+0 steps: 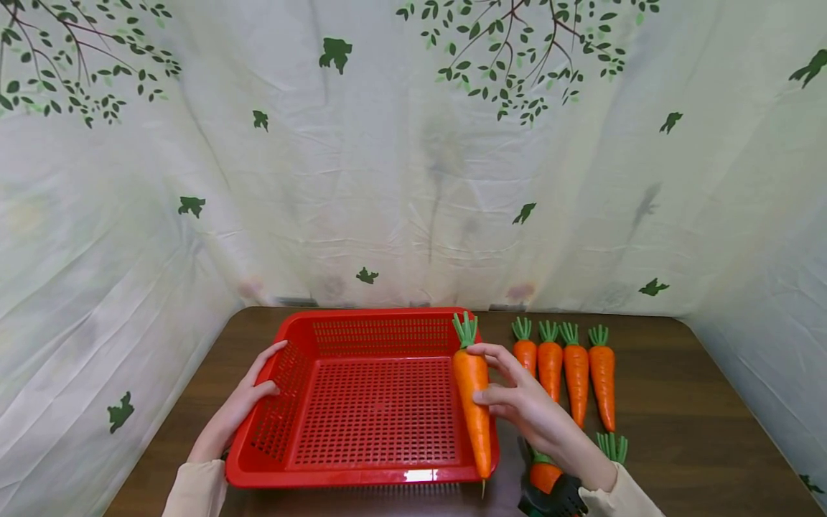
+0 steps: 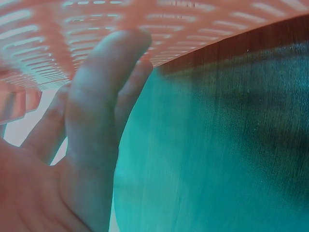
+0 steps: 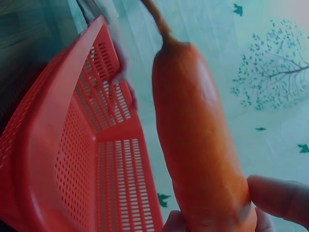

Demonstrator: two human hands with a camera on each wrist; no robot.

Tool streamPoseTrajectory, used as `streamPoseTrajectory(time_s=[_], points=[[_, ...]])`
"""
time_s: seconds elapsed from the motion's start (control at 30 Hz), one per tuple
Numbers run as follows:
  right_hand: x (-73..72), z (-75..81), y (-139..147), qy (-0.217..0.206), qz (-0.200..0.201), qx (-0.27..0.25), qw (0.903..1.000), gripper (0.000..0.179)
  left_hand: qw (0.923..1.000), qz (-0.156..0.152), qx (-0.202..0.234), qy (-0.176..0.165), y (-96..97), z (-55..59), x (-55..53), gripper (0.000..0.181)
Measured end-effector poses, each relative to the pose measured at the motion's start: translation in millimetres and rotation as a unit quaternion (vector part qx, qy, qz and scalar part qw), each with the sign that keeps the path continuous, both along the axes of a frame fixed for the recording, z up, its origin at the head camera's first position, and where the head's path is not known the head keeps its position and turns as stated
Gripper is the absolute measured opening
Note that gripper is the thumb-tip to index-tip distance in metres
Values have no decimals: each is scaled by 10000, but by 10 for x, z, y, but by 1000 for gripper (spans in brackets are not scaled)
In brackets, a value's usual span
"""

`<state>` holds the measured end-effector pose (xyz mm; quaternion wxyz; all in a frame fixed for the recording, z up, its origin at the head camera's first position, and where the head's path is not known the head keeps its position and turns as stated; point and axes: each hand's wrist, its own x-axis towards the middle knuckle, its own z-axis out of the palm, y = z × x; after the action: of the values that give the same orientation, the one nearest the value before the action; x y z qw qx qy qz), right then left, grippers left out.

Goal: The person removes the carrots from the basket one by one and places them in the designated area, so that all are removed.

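In the head view, my right hand (image 1: 523, 398) pinches an orange carrot (image 1: 473, 402) with a green top between thumb and fingers. The carrot hangs over the right side of a red plastic basket (image 1: 362, 475), its thin root tip pointing toward me. My left hand (image 1: 239, 398) grips the basket's left rim; in the left wrist view its fingers (image 2: 96, 96) lie along the slotted wall. The right wrist view shows the carrot (image 3: 198, 130) close up, with the basket (image 3: 43, 159) beside it. No carrots show inside the basket.
Several carrots (image 1: 602, 377) lie in a row on the brown table (image 1: 678, 409) right of the basket. Another carrot (image 1: 544, 474) and a green top (image 1: 611, 446) are partly hidden by my right wrist. A pale leaf-patterned cloth (image 1: 400, 179) hangs behind.
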<state>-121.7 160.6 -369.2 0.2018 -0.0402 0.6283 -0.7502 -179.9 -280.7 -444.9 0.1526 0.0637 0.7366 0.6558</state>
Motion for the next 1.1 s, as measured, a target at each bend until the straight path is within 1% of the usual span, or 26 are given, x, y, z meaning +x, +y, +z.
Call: streamPoseTrajectory(time_s=[0.2, 0.47, 0.53, 0.7, 0.87, 0.97, 1.1], points=[[68, 2, 119, -27, -59, -7, 10000, 59, 10000, 7, 38, -10, -3, -5, 1, 71], [149, -31, 283, -60, -211, 215, 9995, 59, 10000, -61, 61, 43, -7, -7, 10, 71], [176, -42, 335, -88, -239, 256, 9993, 59, 10000, -37, 58, 7, -4, -3, 8, 71], [270, -84, 494, -58, -362, 357, 9987, 57, 10000, -12, 19, -32, 0, 2, 6, 71], [367, -140, 659, 40, -409, 400, 9984, 57, 10000, -60, 49, 50, -1, -5, 9, 71], [405, -173, 755, 4, -419, 384, 9984, 57, 9999, -66, 63, 60, -4, -6, 9, 70], [429, -205, 870, -145, -479, 406, 9979, 55, 10000, -59, 42, 46, -7, -5, 9, 70]])
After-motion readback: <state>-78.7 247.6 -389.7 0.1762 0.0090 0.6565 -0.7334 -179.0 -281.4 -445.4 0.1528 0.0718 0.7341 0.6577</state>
